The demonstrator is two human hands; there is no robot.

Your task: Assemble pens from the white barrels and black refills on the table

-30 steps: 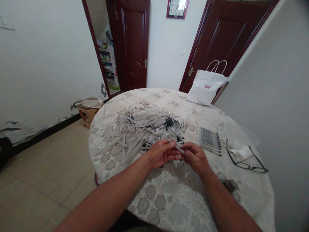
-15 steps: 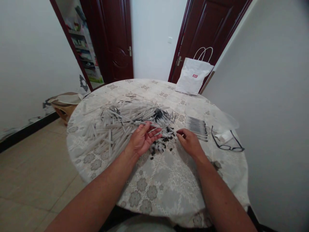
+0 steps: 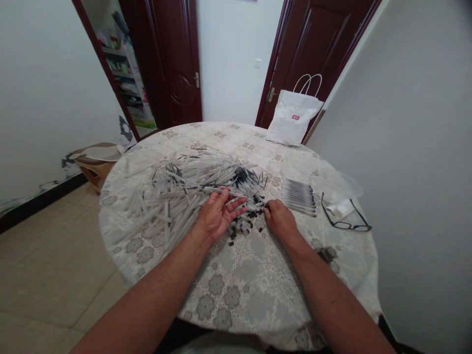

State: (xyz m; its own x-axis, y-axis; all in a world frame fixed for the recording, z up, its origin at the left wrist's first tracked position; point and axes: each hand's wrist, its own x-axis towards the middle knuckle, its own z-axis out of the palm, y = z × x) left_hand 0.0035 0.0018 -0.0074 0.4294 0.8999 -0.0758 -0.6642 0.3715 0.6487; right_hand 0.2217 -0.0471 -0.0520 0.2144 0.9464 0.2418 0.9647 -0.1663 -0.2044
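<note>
A big heap of pale pen barrels and thin black refills covers the middle of the round table. My left hand lies palm up at the heap's near edge, fingers spread, touching a few barrels. My right hand rests knuckles up beside small black pen caps, its fingertips curled down among them; what it pinches is hidden. A neat row of assembled pens lies just right of my right hand.
Black-framed glasses and a clear plastic bag sit at the table's right. A white paper bag leans at the far edge against a dark door. A low stool stands on the floor at left. A wall runs close on the right.
A second ago both hands held one pen together. It is gone from them; my left hand has opened over the heap and my right hand has shifted left onto the black caps.
</note>
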